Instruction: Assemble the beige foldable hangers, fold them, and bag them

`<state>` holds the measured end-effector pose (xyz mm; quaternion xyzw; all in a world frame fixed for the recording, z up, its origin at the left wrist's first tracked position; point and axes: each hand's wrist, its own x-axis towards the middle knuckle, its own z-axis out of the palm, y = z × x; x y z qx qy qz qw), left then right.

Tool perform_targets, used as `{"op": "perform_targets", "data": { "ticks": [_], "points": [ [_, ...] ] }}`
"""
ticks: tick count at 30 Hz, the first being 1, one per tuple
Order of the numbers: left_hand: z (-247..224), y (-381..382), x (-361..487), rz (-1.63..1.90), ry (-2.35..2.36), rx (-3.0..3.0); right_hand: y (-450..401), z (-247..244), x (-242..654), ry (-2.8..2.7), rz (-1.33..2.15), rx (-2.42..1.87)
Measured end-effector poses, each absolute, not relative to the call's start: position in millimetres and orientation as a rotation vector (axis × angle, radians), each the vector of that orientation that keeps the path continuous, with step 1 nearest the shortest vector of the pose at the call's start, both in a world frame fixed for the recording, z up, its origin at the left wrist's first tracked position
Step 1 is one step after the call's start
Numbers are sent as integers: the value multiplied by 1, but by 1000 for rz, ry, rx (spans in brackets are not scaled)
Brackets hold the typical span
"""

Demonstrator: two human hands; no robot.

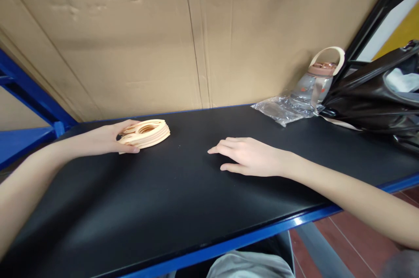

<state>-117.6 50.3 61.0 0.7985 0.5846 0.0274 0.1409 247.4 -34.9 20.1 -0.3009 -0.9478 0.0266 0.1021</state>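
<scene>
As seen from head height, looking down: tall brown cardboard (147,29) across the whole back, creased and dented, with vertical seams. Before it, a wide black counter (183,190) with blue edging. At far left, part of a blue metal frame (36,90). Below the near edge at right, red tiled floor (366,247); at bottom centre, grey cloth (248,265). On the right end of the counter, a glossy dark bag (363,101) with something whitish showing at its opening. Just beside it, near the cardboard, a clear bottle (307,88) with a pinkish-brown lid and a cream loop handle, and at its base a crinkled clear plastic packet (278,110). Of the two hands, the right hand (250,156) palm down over mid-counter, fingers loosely spread; contact with the surface impossible to tell. Well apart, the left hand (113,140) gripping the left end of a stack of pale ring-shaped pieces (149,140), thumb along the near side, fingers on the far side. Smallest of all, that stack, left of centre, layers showing at its right rim.
</scene>
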Motion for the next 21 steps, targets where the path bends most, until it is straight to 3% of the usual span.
{"op": "perform_targets", "data": {
  "ticks": [14, 21],
  "points": [
    [38, 31, -74, 111, 1564, 2493, -33, 14, 245, -2720, 119, -967],
    [13, 11, -39, 494, 1444, 2359, -29, 4, 242, -2577, 270, -1095]
  ]
}}
